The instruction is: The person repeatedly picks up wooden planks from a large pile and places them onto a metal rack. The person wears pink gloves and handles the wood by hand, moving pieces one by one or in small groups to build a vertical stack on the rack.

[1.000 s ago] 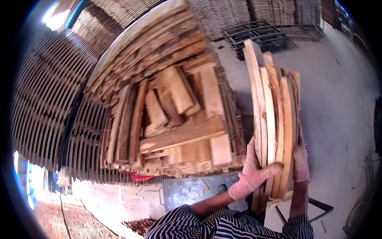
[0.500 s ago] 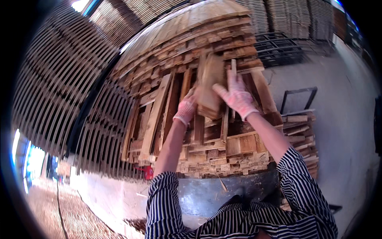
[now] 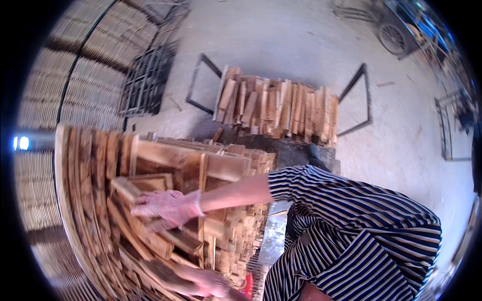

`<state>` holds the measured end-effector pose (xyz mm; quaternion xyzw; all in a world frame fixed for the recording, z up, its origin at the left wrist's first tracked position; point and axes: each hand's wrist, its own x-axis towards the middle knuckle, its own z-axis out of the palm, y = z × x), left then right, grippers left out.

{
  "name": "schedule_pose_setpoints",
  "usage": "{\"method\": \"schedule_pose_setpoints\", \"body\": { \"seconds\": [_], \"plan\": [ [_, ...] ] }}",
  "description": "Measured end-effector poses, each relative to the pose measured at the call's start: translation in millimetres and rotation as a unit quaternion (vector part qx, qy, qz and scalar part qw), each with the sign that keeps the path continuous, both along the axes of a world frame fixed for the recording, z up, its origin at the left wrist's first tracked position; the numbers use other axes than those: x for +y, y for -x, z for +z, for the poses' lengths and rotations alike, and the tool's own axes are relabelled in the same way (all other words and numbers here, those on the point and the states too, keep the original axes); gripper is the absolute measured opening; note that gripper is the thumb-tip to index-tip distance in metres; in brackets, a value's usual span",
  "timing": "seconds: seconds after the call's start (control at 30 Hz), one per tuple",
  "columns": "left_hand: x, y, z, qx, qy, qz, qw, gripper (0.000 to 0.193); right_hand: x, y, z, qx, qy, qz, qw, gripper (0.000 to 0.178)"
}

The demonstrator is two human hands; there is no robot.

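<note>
Both my hands wear pinkish-white gloves and reach over a stack of sawn timber at the left. My right hand [image 3: 170, 206] is closed over a wooden board [image 3: 125, 189], whose near end sticks out past the fingertips. Below it, close to the lower edge, my left hand [image 3: 208, 282] is at a plank [image 3: 165, 277]; motion smears its fingers, so their grip is unclear. Other loose planks lie around and under both hands. A long pale board [image 3: 193, 161] lies along the stack beside my right forearm.
A pile of short boards [image 3: 276, 108] sits between two black metal frame ends [image 3: 359, 98]. Tall slatted timber stacks [image 3: 90, 95] line the left. A black rack [image 3: 148, 80] stands near them. At the upper right is a wheeled cart [image 3: 394, 37]. Something red [image 3: 247, 285] shows below.
The view has swung right, so the timber stack now appears at the left and the framed board pile has come into view. The bundle earlier between my hands is no longer held up.
</note>
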<state>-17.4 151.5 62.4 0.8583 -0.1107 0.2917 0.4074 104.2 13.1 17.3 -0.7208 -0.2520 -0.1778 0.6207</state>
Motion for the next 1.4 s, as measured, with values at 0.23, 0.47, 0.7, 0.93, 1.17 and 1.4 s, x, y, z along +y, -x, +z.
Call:
{"method": "schedule_pose_setpoints", "body": {
  "seconds": [0.23,0.47,0.7,0.93,1.17,1.4],
  "plan": [
    [-180,55,-79,0.104,0.097,-0.406,0.903,0.041,-155,143,-68,0.252,-0.057,-0.231,0.938,0.058],
    [-285,67,-291,0.444,0.095,-0.362,0.814,0.047,-248,251,-301,0.535,-0.079,-0.450,0.711,0.067],
    [-307,2,-554,0.792,0.221,-0.052,0.566,0.047,-343,295,-421,0.640,-0.086,-0.419,0.638,0.073],
    [-383,-92,-749,0.826,0.142,-0.084,0.539,0.039,-414,299,-617,0.708,-0.107,-0.388,0.580,0.074],
    [-455,-156,-973,0.849,0.090,-0.077,0.515,0.062,-487,246,-847,0.671,-0.125,-0.410,0.605,0.086],
    [-436,-167,-1157,0.855,0.090,-0.094,0.502,0.079,-527,146,-961,0.693,-0.155,-0.426,0.561,0.103]
  ]
}}
